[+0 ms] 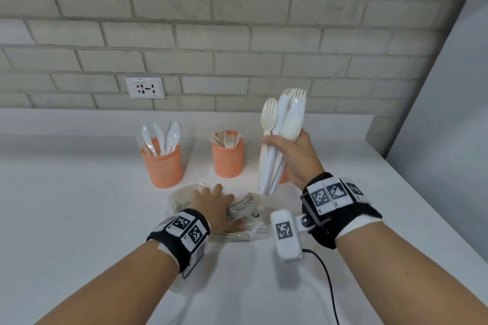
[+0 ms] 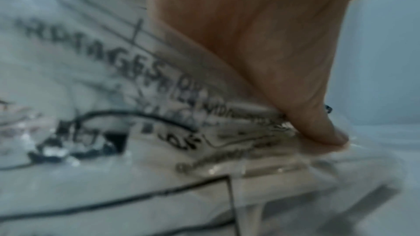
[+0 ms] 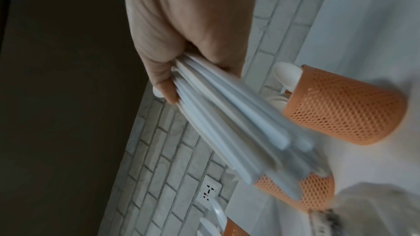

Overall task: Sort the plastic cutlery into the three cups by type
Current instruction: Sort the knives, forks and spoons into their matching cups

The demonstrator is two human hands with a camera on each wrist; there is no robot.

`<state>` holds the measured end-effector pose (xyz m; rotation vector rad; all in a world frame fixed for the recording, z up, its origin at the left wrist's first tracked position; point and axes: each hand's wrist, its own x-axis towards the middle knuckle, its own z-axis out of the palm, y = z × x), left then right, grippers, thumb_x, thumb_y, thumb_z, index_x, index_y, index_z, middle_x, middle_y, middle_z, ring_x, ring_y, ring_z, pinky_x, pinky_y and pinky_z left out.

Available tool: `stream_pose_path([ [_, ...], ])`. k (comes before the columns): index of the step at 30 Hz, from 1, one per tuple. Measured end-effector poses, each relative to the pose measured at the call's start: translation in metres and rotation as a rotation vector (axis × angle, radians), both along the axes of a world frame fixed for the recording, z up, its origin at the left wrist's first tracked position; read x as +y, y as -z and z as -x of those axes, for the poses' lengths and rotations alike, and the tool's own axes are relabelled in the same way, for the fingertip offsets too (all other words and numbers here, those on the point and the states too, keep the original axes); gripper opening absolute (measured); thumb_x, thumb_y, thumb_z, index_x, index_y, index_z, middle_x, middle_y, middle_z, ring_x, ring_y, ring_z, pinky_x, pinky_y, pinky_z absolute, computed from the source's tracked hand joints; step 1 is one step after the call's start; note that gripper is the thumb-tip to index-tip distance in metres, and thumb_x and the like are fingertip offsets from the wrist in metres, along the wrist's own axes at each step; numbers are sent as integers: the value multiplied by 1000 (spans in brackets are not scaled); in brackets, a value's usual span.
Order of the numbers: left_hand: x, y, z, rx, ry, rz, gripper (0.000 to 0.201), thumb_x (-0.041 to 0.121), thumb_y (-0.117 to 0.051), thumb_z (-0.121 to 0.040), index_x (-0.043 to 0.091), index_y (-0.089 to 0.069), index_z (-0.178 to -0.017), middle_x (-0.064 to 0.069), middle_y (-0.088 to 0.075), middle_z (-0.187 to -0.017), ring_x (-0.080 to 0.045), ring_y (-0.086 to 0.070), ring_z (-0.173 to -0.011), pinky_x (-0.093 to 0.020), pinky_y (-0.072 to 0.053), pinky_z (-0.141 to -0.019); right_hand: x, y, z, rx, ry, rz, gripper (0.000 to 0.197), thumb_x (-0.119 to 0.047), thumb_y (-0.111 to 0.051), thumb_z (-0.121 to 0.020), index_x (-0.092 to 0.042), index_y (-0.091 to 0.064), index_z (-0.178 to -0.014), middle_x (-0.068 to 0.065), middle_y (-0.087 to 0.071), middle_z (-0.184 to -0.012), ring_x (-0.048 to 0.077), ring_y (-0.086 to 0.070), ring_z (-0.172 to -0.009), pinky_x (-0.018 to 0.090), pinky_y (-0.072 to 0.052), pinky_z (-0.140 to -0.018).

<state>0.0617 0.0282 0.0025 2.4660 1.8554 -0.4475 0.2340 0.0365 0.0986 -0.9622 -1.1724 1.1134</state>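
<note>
My right hand is raised over the table and grips an upright bundle of white plastic cutlery, forks and spoons showing at its top. In the right wrist view the hand wraps the bundle's handles. My left hand lies on a crumpled clear printed bag on the table, fingers spread; its thumb presses the bag. The left orange mesh cup holds knives and the middle cup holds forks. A third cup with spoons stands mostly hidden behind the bundle.
A white table runs to a brick wall with a socket. The table's right edge slants close past my right arm. A black cable hangs from the wrist camera across the near table.
</note>
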Motion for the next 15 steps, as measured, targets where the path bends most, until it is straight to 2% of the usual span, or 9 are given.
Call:
stream_pose_path([
  [3, 1, -13, 12, -81, -39, 131, 101, 81, -51, -65, 28, -20, -145, -7, -29, -142, -32, -35, -128, -49, -29, -107, 0, 8, 1, -1, -68, 79, 21, 3, -61, -83, -18, -57, -88, 1, -62, -76, 9, -63, -65, 21, -50, -49],
  [5, -2, -33, 17, -173, -60, 185, 115, 78, -59, -61, 30, -5, -149, -3, -12, -153, -30, -23, -138, -50, -23, -112, 2, 13, 4, -3, -102, 118, 21, 4, -61, -83, -9, -58, -98, 2, -62, -79, 13, -63, -70, 24, -52, -56],
  [7, -6, -56, 20, -389, -65, 144, 117, 74, -63, -61, 29, -2, -150, 5, -2, -155, -26, -18, -141, -49, -23, -114, 4, 17, 10, 2, -111, 138, 35, 3, -63, -81, -1, -55, -114, 8, -64, -87, 20, -64, -81, 30, -53, -65],
  [9, -9, -74, 20, -719, -70, 69, 111, 66, -66, -65, 28, -6, -150, 8, -9, -153, -22, -29, -136, -42, -33, -109, 4, 16, 20, 32, -159, 143, 41, 3, -64, -80, 0, -54, -120, 16, -66, -100, 26, -66, -91, 35, -57, -72],
  [11, -11, -80, 17, -1056, -98, 80, 100, 53, -71, -71, 28, -15, -149, 7, -30, -146, -16, -44, -127, -34, -40, -103, 2, 12, 33, 65, -278, 124, 27, 4, -62, -82, -1, -62, -108, 16, -69, -95, 25, -68, -89, 34, -58, -76],
  [13, -12, -78, 14, -1433, -127, 279, 74, 29, -72, -79, 18, -34, -141, -1, -54, -131, -14, -56, -116, -32, -46, -100, -2, 7, 49, 68, -382, 132, 18, 4, -60, -83, -3, -63, -99, 10, -70, -80, 21, -69, -79, 29, -58, -68],
  [15, -14, -76, 13, -1730, -186, 473, 47, 5, -67, -80, 9, -51, -124, -12, -65, -106, -20, -66, -96, -31, -55, -86, -2, 4, 61, 41, -455, 151, 17, 2, -60, -84, -1, -62, -101, 11, -68, -79, 21, -68, -77, 29, -57, -66],
])
